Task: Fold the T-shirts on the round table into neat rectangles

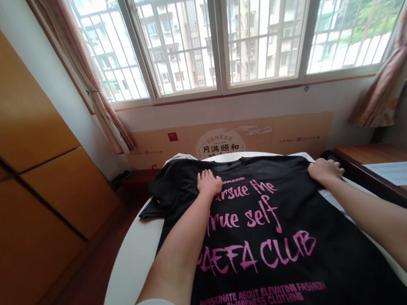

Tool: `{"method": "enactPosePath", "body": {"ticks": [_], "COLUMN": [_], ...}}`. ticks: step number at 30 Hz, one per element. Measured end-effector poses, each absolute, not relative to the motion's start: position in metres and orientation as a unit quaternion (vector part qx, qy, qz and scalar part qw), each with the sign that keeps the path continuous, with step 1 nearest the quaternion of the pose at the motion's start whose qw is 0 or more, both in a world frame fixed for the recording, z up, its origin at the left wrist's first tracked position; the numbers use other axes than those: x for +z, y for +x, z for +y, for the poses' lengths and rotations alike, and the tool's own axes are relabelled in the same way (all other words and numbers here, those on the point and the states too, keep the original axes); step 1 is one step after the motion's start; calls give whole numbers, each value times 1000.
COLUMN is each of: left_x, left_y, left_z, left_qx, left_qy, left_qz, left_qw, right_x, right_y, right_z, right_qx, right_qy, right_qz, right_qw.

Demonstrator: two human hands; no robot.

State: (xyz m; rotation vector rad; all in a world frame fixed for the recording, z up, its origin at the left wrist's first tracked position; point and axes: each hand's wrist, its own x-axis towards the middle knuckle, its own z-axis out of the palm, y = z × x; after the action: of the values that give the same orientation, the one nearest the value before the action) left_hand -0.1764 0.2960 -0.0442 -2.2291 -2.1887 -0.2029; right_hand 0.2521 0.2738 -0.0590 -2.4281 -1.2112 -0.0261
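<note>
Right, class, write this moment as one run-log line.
left hand: resting on black T-shirt; right hand: gripping its edge; shirt: spread print-up on white table

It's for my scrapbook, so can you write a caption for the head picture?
Two hands on a black T-shirt with pink writing, by a bright window.

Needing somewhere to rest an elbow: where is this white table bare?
The widest free patch of the white table lies between its left rim and the black T-shirt; only a thin strip shows beyond the collar. The T-shirt crowds the middle, with the left hand and right hand on it, and little shows bare at right.
</note>
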Motion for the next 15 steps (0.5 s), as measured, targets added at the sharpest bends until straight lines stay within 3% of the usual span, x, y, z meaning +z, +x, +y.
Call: {"method": "enactPosePath", "body": {"ticks": [10, 15], "left_x": [-45, -46], "left_y": [-176, -174], "left_z": [294, 295], "left_qx": [-76, -81], "left_qy": [-709, -709], "left_qz": [-701, -701], "left_qw": [9, 6], "right_x": [-51, -41], "right_y": [255, 261], "right_z": [267, 273], "right_qx": [-138, -76], "right_qy": [-847, -834], "right_qz": [-433, -497], "right_qw": [275, 226]}}
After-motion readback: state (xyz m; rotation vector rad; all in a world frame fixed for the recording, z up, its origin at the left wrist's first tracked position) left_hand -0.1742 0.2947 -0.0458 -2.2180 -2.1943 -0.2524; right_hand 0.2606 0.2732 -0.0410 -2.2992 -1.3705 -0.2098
